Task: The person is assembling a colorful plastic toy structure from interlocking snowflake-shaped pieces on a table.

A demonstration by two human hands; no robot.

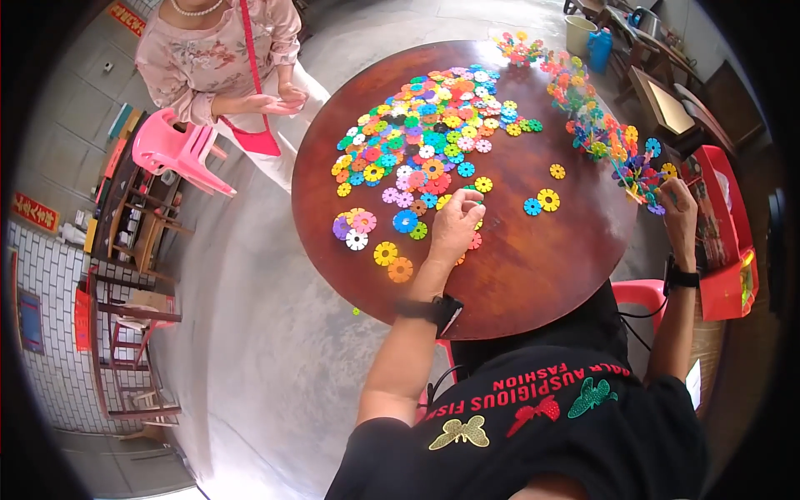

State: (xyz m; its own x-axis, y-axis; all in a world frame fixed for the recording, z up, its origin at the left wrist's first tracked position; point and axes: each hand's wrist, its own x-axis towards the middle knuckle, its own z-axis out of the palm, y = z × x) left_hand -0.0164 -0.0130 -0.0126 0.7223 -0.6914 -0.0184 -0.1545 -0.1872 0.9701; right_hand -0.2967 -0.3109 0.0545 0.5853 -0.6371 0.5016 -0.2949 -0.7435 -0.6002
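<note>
The round table (542, 267) fills the middle of my view. Beyond its left side I see another person (200, 75) standing near a pink chair (171, 150). The disc heap (433, 142) spreads over the table's left half, and the linked discs (596, 148) run along its right edge. My left hand (455, 228) is at the heap's near edge, fingers curled narrow; I cannot tell what they hold. My right hand (680, 210) is bunched narrow at the linked discs' near end, its hold unclear to me. Between my hands lies a loose yellow disc (547, 199) just beside a blue disc (532, 207).
</note>
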